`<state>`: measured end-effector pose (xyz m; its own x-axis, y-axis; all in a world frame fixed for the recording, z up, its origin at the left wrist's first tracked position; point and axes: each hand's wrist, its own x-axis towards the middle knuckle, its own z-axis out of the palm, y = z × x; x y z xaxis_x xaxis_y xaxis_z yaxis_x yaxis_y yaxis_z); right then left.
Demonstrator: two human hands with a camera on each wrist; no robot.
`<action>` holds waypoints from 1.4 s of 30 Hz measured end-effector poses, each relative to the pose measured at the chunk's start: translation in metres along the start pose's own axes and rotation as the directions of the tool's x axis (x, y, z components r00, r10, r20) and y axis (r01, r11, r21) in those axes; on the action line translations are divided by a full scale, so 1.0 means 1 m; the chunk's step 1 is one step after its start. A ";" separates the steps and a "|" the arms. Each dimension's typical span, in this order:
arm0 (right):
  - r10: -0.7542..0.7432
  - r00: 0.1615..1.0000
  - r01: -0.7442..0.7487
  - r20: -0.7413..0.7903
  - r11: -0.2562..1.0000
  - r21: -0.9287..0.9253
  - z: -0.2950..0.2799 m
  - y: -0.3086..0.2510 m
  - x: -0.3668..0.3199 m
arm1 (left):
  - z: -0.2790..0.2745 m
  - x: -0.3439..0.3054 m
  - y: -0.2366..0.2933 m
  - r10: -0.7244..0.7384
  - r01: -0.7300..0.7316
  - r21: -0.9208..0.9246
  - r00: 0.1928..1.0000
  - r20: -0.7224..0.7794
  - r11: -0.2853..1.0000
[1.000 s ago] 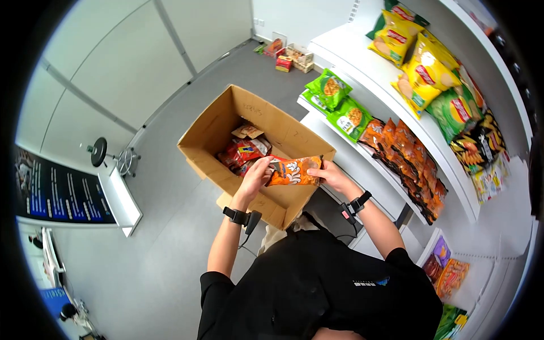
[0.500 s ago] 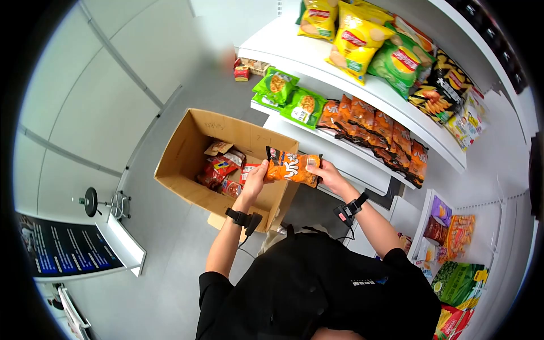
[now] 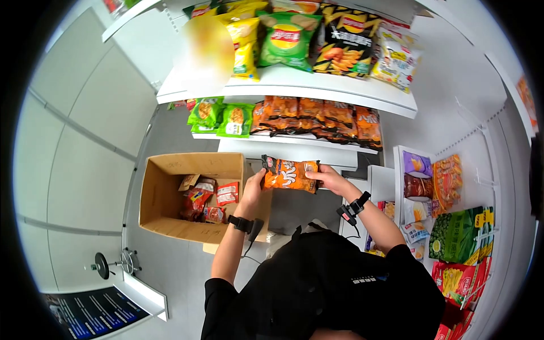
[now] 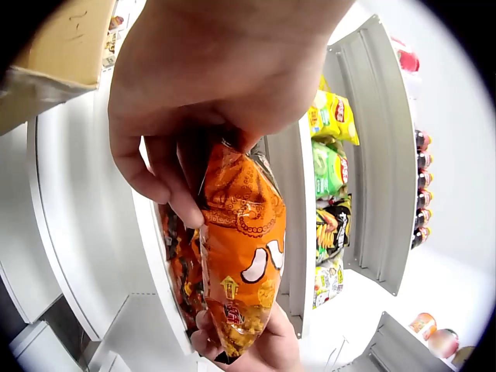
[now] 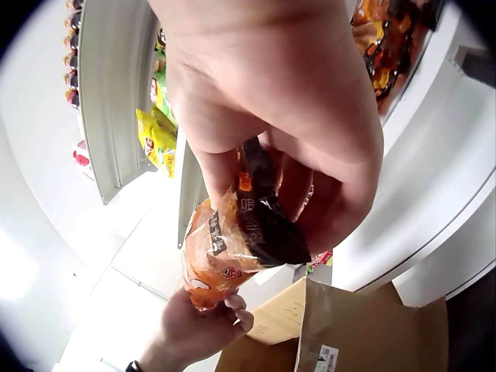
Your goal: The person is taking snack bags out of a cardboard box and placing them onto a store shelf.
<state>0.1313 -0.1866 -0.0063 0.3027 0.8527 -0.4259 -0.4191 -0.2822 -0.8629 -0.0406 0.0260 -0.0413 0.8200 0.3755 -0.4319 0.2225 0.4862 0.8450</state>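
An orange snack bag with black ends (image 3: 290, 174) is held level between both hands in the head view. The left hand (image 3: 253, 191) grips its left end and the right hand (image 3: 333, 180) pinches its right end. In the left wrist view, the left hand (image 4: 209, 101) has fingers curled round one end of the bag (image 4: 244, 248). The right wrist view has the right hand (image 5: 279, 116) gripping the black end of the bag (image 5: 267, 232). Similar orange bags (image 3: 309, 113) lie in a row on the shelf just beyond the hands.
A cardboard box (image 3: 156, 195) with red packets (image 3: 198, 198) inside stands at the left. Green bags (image 3: 235, 120) share the orange bags' shelf (image 3: 272, 137). Chip bags (image 3: 285, 41) stand on the shelf above (image 3: 294, 88). More snacks (image 3: 462, 235) fill a rack at the right.
The view has turned toward the shelves, so the box now appears further left and lower, and the shelves are more level in front. Both hands have kept hold of the orange bag.
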 end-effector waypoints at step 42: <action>-0.020 0.752 0.576 -0.659 0.507 0.642 -0.200 -0.033 0.026 | 0.045 -0.002 -0.016 -0.014 0.018 -0.152 1.000 0.025 0.988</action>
<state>0.3244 -0.2434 -0.0435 0.8000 0.3574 -0.4819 -0.5874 0.6300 -0.5080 -0.0226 -0.0180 -0.0398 0.8294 0.3489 -0.4362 0.1547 0.6069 0.7796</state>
